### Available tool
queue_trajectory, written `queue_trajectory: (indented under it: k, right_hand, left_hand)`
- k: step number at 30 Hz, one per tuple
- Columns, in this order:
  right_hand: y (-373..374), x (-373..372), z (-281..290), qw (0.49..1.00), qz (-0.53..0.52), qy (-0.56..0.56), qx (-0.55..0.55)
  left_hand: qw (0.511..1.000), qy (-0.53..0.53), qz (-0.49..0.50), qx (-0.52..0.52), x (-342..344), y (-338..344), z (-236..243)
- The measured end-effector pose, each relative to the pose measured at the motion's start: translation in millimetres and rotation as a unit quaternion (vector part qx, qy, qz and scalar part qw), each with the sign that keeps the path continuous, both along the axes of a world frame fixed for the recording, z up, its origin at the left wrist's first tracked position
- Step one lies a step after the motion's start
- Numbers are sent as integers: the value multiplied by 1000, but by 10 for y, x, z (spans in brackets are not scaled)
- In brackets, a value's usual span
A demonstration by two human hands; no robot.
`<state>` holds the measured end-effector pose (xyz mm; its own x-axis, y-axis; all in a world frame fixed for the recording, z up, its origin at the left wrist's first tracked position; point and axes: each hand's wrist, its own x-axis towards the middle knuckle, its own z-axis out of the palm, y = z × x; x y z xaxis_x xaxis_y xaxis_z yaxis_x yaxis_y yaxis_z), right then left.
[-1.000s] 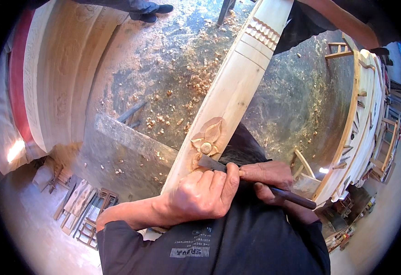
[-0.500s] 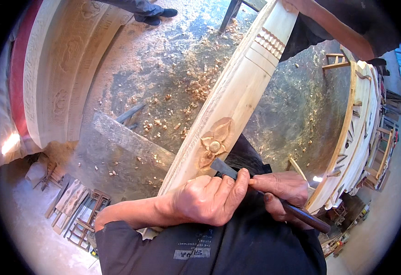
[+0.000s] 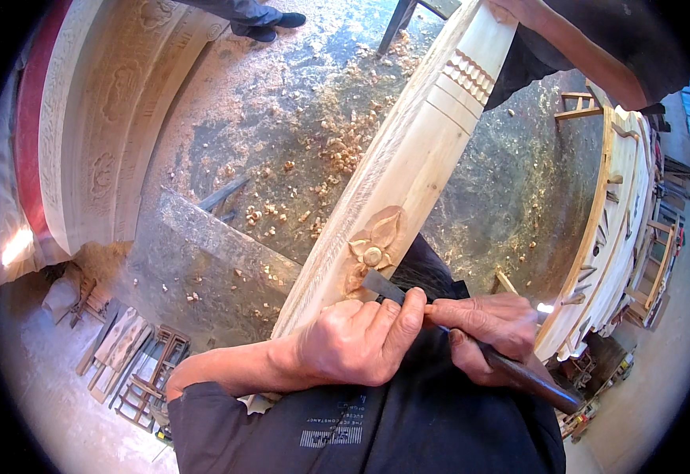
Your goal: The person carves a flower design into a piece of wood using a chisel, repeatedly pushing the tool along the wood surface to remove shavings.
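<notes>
A pale wooden beam (image 3: pixel 412 166) slants from before me toward the upper right, with a carved flower (image 3: pixel 373 254) in relief near my hands. My left hand (image 3: pixel 361 336) is closed round the front part of a wood chisel (image 3: pixel 528 376), close to its flat steel blade. The blade's tip meets the lower petals of the flower. My right hand (image 3: pixel 493 328) wraps the chisel's dark handle, whose end sticks out toward the lower right. The left palm hides part of the beam.
A co-worker's arm (image 3: pixel 574 43) reaches onto the beam's far end. Carved panels (image 3: pixel 108 134) lean at the left. Wood shavings (image 3: pixel 345 142) litter the floor. At the right, a bench (image 3: pixel 598 237) holds several tools. Another person's feet (image 3: pixel 274 28) show at the top.
Both hands have shifted slightly, and the chisel's handle end has swung a little to the right and down. The blade remains at the flower's lower petals.
</notes>
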<state>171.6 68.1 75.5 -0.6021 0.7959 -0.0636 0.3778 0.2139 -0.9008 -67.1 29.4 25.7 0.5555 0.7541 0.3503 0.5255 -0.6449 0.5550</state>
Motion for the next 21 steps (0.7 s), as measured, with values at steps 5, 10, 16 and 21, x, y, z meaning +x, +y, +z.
queue_trajectory:
  k: [5,10,16,21]
  right_hand:
    - [74,-76,67,1000,7,3,20]
    - [144,-36,46,999,33,15,0]
    - [228,46,-59,997,65,46,-14]
    - [205,53,-160,995,62,71,15]
  left_hand:
    - [998,-46,7,-39,-11,1,-32]
    - [998,-49,27,2,41,14,-110]
    - [1000,-19,11,-5,32,37,-80]
    - [1000,-13,2,-8,25,56,-67]
